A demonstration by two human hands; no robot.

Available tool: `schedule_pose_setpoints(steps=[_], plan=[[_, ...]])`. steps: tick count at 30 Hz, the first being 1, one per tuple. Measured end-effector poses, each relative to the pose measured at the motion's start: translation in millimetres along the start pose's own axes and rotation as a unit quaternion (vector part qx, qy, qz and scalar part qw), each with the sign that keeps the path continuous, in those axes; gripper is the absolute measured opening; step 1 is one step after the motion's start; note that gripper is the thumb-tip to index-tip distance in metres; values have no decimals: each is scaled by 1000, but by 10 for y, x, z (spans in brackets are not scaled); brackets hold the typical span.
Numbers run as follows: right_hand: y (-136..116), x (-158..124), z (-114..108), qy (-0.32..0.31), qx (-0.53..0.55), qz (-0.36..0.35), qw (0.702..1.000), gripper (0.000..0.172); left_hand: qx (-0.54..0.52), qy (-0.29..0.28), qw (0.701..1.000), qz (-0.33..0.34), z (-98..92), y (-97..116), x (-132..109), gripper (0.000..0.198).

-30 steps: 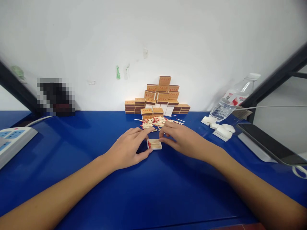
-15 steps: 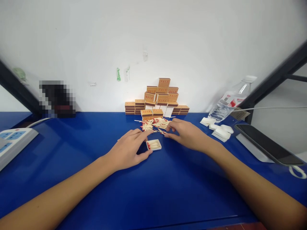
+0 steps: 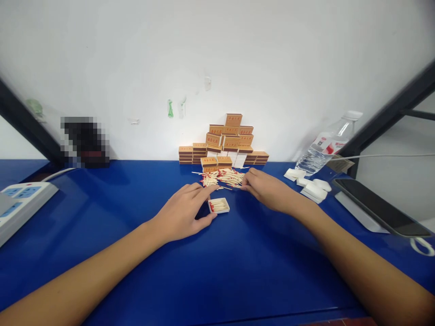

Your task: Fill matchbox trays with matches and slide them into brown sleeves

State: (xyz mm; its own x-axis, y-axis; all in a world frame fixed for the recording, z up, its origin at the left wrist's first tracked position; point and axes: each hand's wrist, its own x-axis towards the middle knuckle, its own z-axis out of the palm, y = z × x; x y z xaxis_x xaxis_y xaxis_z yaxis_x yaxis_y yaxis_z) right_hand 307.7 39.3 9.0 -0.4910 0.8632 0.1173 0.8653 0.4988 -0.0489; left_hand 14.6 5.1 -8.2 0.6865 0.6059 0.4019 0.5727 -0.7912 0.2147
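A small white matchbox tray point(image 3: 223, 208) with several red-tipped matches in it lies flat on the blue table. My left hand point(image 3: 181, 210) rests around its left end, thumb at the near edge and index finger at the far one. Behind the tray is a loose pile of matches point(image 3: 226, 176). My right hand point(image 3: 263, 185) is at the pile's right side, thumb and fingertips pinched together on a match; most of that match is hidden by the fingers or mixed in with the pile.
Stacked matchboxes point(image 3: 232, 131) stand against the wall behind the pile. To the right are white tray pieces point(image 3: 314, 190), a tilted water bottle point(image 3: 322, 145) and a phone point(image 3: 380, 206) on a white stand. A power strip point(image 3: 27, 203) lies at the left.
My right hand's fingers have closed from a parted pose into a pinch, moving slightly right. My left hand and the tray have stayed put. The view has shifted a little.
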Motion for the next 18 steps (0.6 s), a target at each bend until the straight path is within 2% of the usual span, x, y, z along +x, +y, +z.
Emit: schedule_pose_setpoints(steps=[4,8,14,16,18], plan=[[-27,-17,-55,55,-7,-34,998,17,11,0,1000,-14,3,-15,1,60],[-201,-65,-114,86,13,-70,994,16,15,3,1000,-27,16,-33,5,61],[-409,-97,-117,75,41,-106,991,10,5,10,1000,-27,15,-34,17,62],[-425,-92,-85,76,33,-111,990,10,-2,28,999,-22,1,-22,25,63],[-435,-90,-58,77,31,-113,990,10,-5,58,998,-9,-13,-12,35,54]])
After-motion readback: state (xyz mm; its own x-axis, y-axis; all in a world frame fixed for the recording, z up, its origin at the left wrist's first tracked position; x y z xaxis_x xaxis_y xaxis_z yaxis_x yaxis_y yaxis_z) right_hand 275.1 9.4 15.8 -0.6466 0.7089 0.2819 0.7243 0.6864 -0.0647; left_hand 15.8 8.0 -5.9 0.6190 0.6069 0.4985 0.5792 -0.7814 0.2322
